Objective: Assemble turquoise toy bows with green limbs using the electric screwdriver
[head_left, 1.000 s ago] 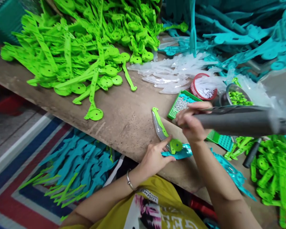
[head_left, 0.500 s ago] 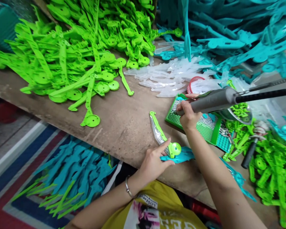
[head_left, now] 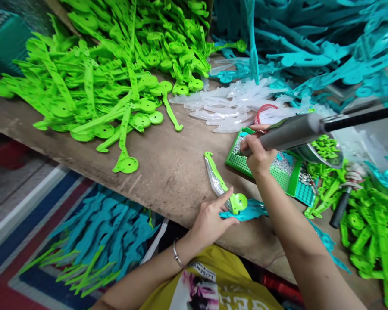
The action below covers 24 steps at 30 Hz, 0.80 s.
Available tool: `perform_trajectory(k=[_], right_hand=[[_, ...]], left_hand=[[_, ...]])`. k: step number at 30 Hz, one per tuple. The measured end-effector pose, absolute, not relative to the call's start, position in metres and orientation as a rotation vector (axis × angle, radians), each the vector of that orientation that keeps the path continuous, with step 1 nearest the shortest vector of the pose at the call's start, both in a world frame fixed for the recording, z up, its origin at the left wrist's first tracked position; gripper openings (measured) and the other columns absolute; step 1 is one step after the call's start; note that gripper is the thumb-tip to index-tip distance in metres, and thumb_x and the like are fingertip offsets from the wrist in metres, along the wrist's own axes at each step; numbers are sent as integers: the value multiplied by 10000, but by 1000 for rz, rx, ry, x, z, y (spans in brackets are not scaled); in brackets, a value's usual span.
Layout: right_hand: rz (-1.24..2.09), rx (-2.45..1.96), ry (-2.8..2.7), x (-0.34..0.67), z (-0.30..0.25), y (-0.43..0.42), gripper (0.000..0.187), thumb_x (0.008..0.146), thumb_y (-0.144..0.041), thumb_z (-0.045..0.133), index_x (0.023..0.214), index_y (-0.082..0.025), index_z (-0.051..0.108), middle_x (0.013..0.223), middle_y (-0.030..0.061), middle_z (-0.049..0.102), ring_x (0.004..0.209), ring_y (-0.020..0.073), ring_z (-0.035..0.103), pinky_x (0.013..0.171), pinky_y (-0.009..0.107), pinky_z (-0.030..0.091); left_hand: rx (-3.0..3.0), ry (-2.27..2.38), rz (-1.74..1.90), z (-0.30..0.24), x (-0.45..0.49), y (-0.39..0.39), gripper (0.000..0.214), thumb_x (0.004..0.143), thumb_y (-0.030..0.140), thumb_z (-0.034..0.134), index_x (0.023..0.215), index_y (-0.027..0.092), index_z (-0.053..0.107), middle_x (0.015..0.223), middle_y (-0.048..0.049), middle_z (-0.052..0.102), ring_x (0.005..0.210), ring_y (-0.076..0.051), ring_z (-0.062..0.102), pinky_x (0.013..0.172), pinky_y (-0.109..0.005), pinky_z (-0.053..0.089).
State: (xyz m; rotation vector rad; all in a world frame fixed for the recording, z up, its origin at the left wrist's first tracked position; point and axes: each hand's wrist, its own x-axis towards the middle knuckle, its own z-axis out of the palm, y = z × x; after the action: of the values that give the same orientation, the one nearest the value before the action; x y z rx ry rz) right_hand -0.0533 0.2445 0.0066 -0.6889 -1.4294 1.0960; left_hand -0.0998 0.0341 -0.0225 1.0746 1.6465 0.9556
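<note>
My left hand (head_left: 210, 219) grips a plastic toy knife by its teal handle piece (head_left: 252, 210), thumb and fingers closed on it near the table edge. On top of that handle lies a lime green part with a round disc (head_left: 238, 203), alongside a clear blade (head_left: 214, 180) that points away from me. In my right hand (head_left: 260, 155) is a grey power screwdriver (head_left: 286, 137), its fingers wrapped around the body. The screwdriver's front end is over the left part of a green tray (head_left: 245, 162) holding small silver screws; its tip is hidden by my hand.
Lime green parts (head_left: 84, 90) are heaped at the left and back. Teal pieces (head_left: 310, 51) fill the back right, with clear blades (head_left: 226, 103) before them. A metal bowl (head_left: 338, 159) and a black-handled tool (head_left: 340, 211) sit right. Below left are stacked teal-and-green pieces (head_left: 113, 232).
The view has shifted slightly. Both hands keep their holds, and the screwdriver stays over the screw tray with its rear end tilted slightly differently.
</note>
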Motion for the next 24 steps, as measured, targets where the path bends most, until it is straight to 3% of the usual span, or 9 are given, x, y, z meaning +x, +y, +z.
perform_trajectory(k=[4,10,16,24], right_hand=[[1102,-543,-1405,-61,30,230,120,832,-290,679,808,-244,571,559,-72,479,434,104,480,489,287,440],[1237,-601,-1500,-100,15,214,197,853,-435,637,874,-249,578,577,-66,444,461,110,471,511,297,457],[1325,-645,-1485,-121,-1,212,165,805,-314,633,920,-245,537,563,-86,473,460,109,501,504,281,452],[1437,-556,-1843,-125,8,224,157,736,-314,637,682,-224,521,594,-41,534,534,109,500,528,275,442]], left_hand=[[1065,1646,956,-23,-99,34,886,639,238,928,1440,291,553,895,-2,774,795,-166,717,851,-289,595],[1039,1642,930,-19,-100,35,864,651,267,923,1434,292,559,876,-1,777,800,-177,719,849,-301,585],[1052,1629,934,-20,-100,34,851,682,283,901,1450,301,537,873,-1,775,794,-180,715,854,-325,580],[1061,1641,933,-20,-101,34,870,661,258,914,1447,293,544,871,-7,772,799,-184,714,853,-326,587]])
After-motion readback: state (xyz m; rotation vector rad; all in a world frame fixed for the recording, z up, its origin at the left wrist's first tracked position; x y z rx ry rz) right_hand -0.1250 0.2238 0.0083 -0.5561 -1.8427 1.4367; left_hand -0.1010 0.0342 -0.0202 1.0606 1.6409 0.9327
